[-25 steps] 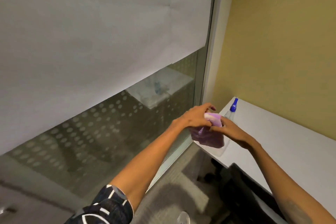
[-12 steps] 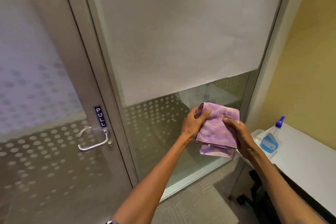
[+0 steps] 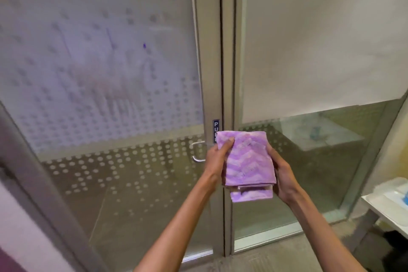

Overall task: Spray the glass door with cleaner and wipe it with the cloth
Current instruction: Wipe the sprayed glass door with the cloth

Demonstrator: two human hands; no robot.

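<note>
A folded purple cloth [image 3: 247, 161] with a zigzag pattern is held in front of me by both hands. My left hand [image 3: 217, 159] grips its left edge, thumb on top. My right hand [image 3: 281, 174] holds its right edge. The glass door [image 3: 106, 86] fills the left, frosted with a dot pattern, with wet streaks running down its upper pane. Its metal handle [image 3: 196, 152] and a blue PULL sign [image 3: 216, 127] sit just left of the cloth. Only a blue sliver of the spray bottle [image 3: 405, 199] shows at the right edge.
A fixed glass panel [image 3: 309, 161] with a white blind [image 3: 320, 46] stands to the right of the door frame [image 3: 227, 73]. A white table [image 3: 388, 207] juts in at the lower right, with something dark beneath it. Carpet lies underfoot.
The view has swung left from the table to the door. The cloth was lifted off the table, folded flat between both hands, and the spray bottle has slid to the frame's right edge.
</note>
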